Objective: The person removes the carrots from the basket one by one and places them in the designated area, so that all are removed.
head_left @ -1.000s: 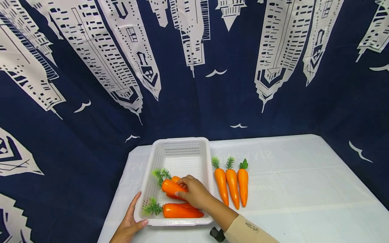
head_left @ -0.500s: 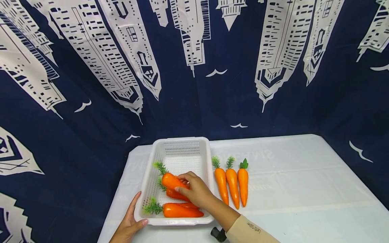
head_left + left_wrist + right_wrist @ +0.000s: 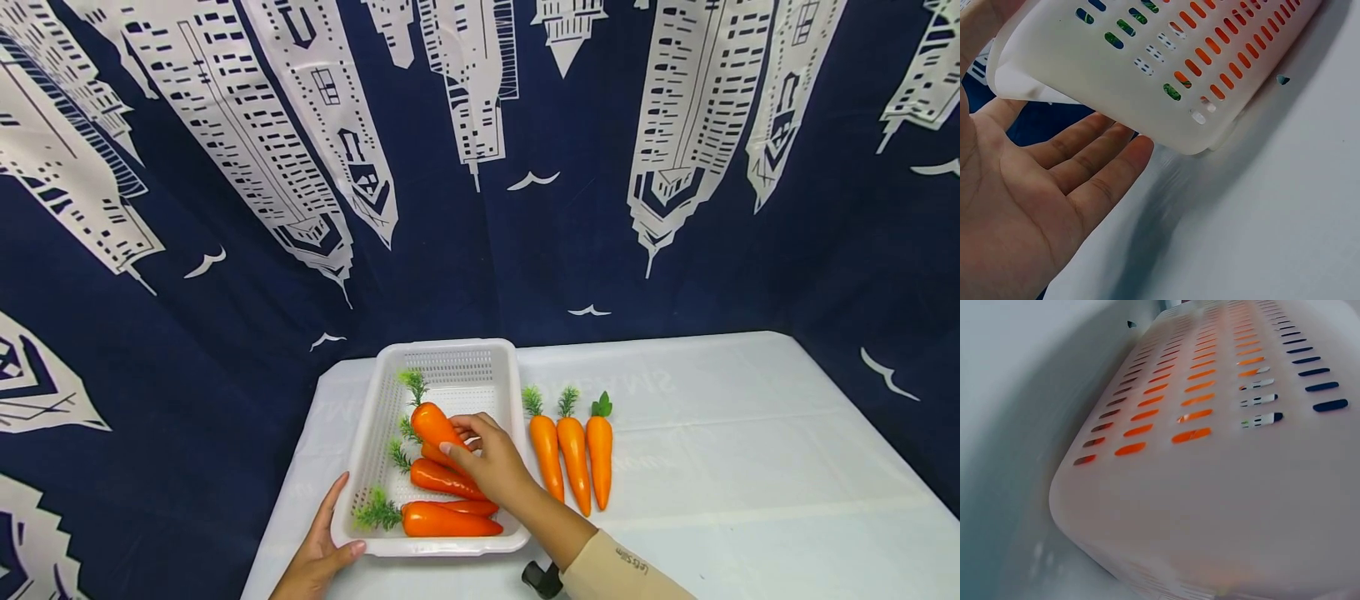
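My right hand (image 3: 487, 454) pinches an orange carrot (image 3: 437, 427) with a green leafy top over the white plastic basket (image 3: 517, 400). The carrot tilts, its leafy end pointing up and left. Below it in the basket, several more carrots lie crosswise, among them one glossy carrot (image 3: 442, 479) and another carrot (image 3: 453, 523) at the near end. At the near left corner of the basket, my left hand (image 3: 318, 546) rests its thumb on the rim. Its fingers (image 3: 1107, 181) stretch out straight along the corner in the left wrist view. The right wrist view shows only the basket's slotted side.
To the right of the basket, three carrots (image 3: 572, 462) lie side by side on the white-covered table (image 3: 750, 450). A small black object (image 3: 540, 579) sits by my right sleeve (image 3: 618, 571). Behind the table hangs a dark blue cloth (image 3: 555, 250) with white city buildings.
My right hand has raised the carrot away from the others and shifted it toward the far end of the basket, turning its leafy end farther up. The left hand stays in place.
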A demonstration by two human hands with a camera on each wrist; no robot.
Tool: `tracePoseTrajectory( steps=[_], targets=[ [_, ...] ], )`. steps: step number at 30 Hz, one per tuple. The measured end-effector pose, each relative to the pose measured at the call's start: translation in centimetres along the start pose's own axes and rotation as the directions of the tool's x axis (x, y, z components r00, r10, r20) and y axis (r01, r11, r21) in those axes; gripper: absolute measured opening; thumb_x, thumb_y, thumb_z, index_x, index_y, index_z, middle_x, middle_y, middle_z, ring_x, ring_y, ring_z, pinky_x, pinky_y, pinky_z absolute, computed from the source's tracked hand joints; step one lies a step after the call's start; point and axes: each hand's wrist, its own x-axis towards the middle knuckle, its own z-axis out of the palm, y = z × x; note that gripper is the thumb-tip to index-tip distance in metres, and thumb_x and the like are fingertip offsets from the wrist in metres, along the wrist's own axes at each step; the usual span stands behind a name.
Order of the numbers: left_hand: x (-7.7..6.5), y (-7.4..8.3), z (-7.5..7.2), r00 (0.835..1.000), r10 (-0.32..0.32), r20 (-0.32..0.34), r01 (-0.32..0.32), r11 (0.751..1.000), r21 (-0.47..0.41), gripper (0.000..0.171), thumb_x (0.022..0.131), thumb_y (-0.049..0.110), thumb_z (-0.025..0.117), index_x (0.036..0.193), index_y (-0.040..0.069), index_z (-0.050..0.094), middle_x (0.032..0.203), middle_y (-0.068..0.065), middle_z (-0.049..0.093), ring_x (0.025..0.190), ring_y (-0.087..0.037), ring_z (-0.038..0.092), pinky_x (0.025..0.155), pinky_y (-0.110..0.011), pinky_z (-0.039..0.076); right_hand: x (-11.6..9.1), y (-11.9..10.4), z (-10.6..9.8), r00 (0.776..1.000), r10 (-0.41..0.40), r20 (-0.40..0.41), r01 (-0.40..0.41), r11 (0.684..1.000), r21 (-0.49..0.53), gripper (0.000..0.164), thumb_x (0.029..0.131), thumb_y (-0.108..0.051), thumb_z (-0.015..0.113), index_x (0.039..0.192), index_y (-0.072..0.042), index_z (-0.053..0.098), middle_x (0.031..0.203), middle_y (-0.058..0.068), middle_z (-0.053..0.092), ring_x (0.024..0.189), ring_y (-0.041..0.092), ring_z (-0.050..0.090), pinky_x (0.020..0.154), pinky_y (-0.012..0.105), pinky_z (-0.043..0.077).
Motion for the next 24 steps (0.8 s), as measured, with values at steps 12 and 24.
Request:
tracePoseTrajectory(
  steps=[12, 24],
  targets=[
    [0.1, 0.2, 0.3, 1.0, -0.002, -0.025, 0.002, 1.0, 0.004, 0.102, 0.094, 0.004, 0.064, 0.163, 0.032, -0.006, 0.164, -0.012, -0.017, 0.147, -0.03, 0.02, 0.097, -0.023, 0.048, -0.4, -0.7, -0.9, 0.999, 0.017, -0.045, -0.015, 0.999, 0.052, 0.035, 0.092, -0.031, 0.075, 0.123, -0.015, 0.067, 0.111, 0.001, 0.064, 0.104, 0.019, 0.062, 0.089, 0.027, 0.054],
    [0.0, 0.2, 0.2, 1.0, -0.002, -0.003, 0.002, 1.0, -0.004, 0.101, 0.096, 0.003, 0.061, 0.162, 0.033, -0.008, 0.163, -0.011, -0.017, 0.136, -0.006, 0.036, 0.098, -0.024, 0.049, -1.2, -1.3, -2.9, 0.991, 0.086, -0.103, -0.07, 0.985, 0.158, 0.035, 0.091, -0.027, 0.076, 0.124, -0.017, 0.068, 0.116, -0.001, 0.065, 0.107, 0.015, 0.061, 0.092, 0.025, 0.052]
  ],
)
